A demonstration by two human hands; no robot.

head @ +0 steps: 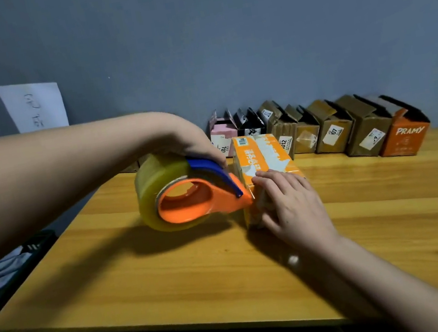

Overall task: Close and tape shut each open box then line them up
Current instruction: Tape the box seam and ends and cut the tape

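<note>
The left hand (194, 144) grips the tape dispenser (185, 194) against the orange box (262, 155); the right hand (291, 206) presses its near end with flat fingers. At 2 o'clock, a box reads "PRAMY" (407, 138).

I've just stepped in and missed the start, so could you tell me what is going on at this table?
A person is taping an orange box shut on the wooden table. The left hand grips a tape dispenser whose tip meets the box's near end, while the right hand rests on that end with fingers laid flat. Behind, a row of boxes stands along the wall with flaps up, not yet closed.
</note>
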